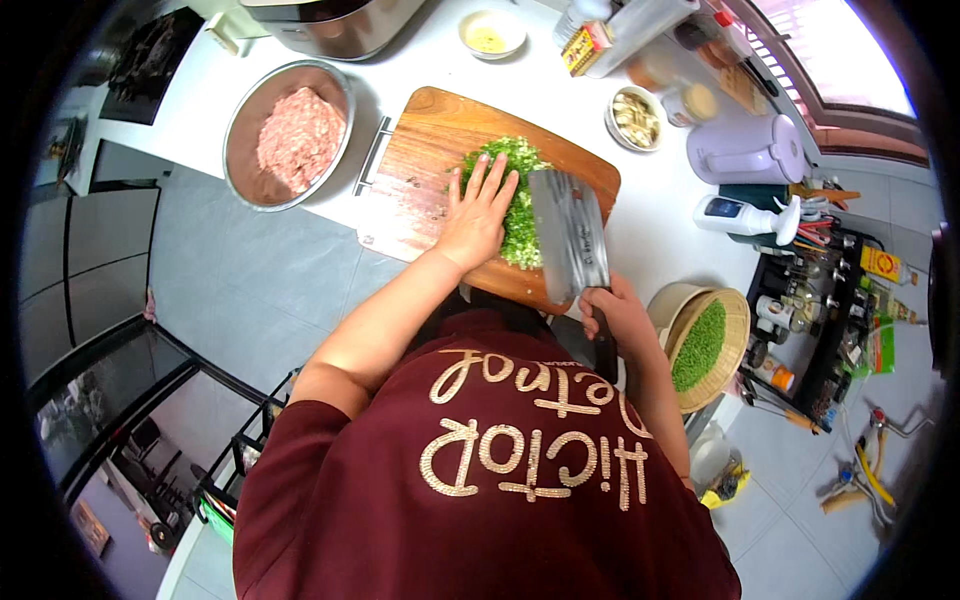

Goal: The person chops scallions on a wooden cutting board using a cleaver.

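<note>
My left hand (480, 214) lies palm down with fingers spread on a pile of chopped green onions (521, 225), on a wooden cutting board (420, 135). In my right hand (619, 315) is the dark handle of a broad-bladed cleaver (570, 232). The blade is beside the right side of the pile, its flat face turned up, and overlaps the board's right part in view. Small dark bits stick to the board's left part. My left palm hides part of the greens.
Left of the board stands a metal bowl (235, 142) of ground meat. Behind are a small bowl (493, 54) and a rice cooker (330, 30); at right, a bowl of pale slices (636, 118), a lilac kettle (746, 150), a spray bottle (739, 215) and a basket (733, 330) of chopped greens.
</note>
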### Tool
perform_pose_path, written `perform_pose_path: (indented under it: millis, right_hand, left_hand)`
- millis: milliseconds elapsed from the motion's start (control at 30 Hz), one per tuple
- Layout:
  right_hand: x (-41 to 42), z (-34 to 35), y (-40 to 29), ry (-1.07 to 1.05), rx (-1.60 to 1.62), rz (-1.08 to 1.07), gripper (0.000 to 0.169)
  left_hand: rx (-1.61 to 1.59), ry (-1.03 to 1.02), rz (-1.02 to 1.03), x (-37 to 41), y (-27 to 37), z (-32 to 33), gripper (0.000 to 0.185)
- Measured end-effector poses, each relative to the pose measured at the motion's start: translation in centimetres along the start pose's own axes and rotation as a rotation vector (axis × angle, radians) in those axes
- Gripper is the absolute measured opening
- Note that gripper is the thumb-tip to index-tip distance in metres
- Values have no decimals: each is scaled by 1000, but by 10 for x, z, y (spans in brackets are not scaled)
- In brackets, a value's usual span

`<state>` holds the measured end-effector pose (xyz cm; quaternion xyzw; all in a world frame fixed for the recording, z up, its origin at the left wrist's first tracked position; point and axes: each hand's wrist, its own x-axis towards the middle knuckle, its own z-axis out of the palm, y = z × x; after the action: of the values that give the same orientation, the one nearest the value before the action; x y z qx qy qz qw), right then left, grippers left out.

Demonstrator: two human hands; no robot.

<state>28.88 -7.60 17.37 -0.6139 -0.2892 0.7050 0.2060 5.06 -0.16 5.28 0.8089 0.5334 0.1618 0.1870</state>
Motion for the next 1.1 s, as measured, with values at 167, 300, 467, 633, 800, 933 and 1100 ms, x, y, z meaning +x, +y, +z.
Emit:
perform_pose_path:
  millis: [167,300,467,633,800,933,1100]
  right_hand:
    - [-12,19,-12,271,-890,-400,29]
    - [-4,21,-6,258,-1225,-621,34]
    - [13,23,13,243,-1358,-835,22]
    - [13,12,22,237,-1468,-1014,12]
    - [0,0,21,121,-1579,-964,9]
    - [-19,-8,26,143,-1516,-840,10]
    - [-43,-23,39,256,-1377,-667,18]
  left_hand:
    - [-158,323,-158,-10,12,-26,78]
    - [-93,280,-9,-21,38,-50,71]
    - [-38,-104,334,-24,68,-35,68]
    - [-72,-199,431,-22,67,-25,71]
    - [14,-195,348,-20,58,-17,75]
    - [58,-176,185,-18,35,-13,73]
    - [167,-93,23,-17,-13,-5,59]
